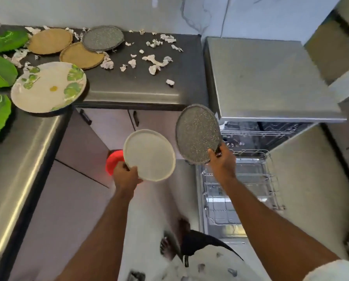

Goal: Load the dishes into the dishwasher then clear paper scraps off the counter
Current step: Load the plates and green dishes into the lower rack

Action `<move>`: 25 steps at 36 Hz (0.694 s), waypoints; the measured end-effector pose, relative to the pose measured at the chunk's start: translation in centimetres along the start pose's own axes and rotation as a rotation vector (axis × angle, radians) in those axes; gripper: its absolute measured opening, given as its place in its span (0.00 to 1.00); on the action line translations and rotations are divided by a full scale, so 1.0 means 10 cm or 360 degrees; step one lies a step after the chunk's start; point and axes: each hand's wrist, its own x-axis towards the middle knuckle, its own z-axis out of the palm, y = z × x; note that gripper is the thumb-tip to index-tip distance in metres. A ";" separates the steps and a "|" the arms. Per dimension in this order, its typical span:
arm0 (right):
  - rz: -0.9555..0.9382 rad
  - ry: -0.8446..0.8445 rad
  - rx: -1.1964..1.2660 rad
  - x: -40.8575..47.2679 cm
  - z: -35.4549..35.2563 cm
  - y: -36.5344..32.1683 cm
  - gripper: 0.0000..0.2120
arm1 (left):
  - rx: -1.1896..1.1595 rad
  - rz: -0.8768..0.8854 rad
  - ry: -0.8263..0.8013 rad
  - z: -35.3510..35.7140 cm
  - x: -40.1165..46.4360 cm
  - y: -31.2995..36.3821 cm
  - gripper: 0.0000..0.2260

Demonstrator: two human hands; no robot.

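Counter [133, 86] unloaded yet; my left hand [127, 175] grips white plate [149, 155], right hand [222, 161] grey plate [198, 136], probably racking grey next in rack [240, 191]

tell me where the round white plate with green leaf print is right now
In the head view, the round white plate with green leaf print lies on the left, on the dark counter, its near edge overhanging, beside a round tan plate.

Single head-worn wide-angle view, looking steeply down, close behind both hands, counter [141, 86] beyond them, dishwasher [271, 82] right.
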 end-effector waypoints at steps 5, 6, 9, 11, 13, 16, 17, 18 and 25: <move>0.0180 0.0025 -0.0219 -0.31 -0.38 0.60 0.05 | 0.0192 -0.0054 -0.0131 0.51 -0.38 -0.29 0.06; 0.0202 0.0050 -0.0248 -0.36 -0.42 0.72 0.05 | 0.0216 -0.0058 -0.0153 0.61 -0.44 -0.35 0.06; 0.0284 0.0113 -0.0370 -0.51 -0.56 1.03 0.08 | 0.0364 -0.0043 -0.0236 0.87 -0.56 -0.63 0.06; 0.0360 0.0149 -0.0384 -0.60 -0.63 1.24 0.09 | 0.0472 -0.0026 -0.0295 1.02 -0.63 -0.80 0.06; 0.0433 0.0177 -0.0426 -0.66 -0.69 1.47 0.07 | 0.0558 -0.0021 -0.0364 1.17 -0.66 -0.99 0.05; 0.0514 0.0201 -0.0528 -0.68 -0.77 1.78 0.06 | 0.0664 -0.0011 -0.0434 1.42 -0.73 -1.21 0.05; 0.0533 0.0202 -0.0550 -0.68 -0.81 1.86 0.06 | 0.0697 -0.0004 -0.0445 1.50 -0.74 -1.29 0.06; 0.0544 0.0194 -0.0566 -0.68 -0.84 1.96 0.05 | 0.0728 -0.0013 -0.0443 1.58 -0.77 -1.34 0.06; 0.0641 0.0191 -0.0618 -0.47 -1.11 2.61 0.04 | 0.0957 0.0005 -0.0289 2.14 -0.94 -1.62 0.06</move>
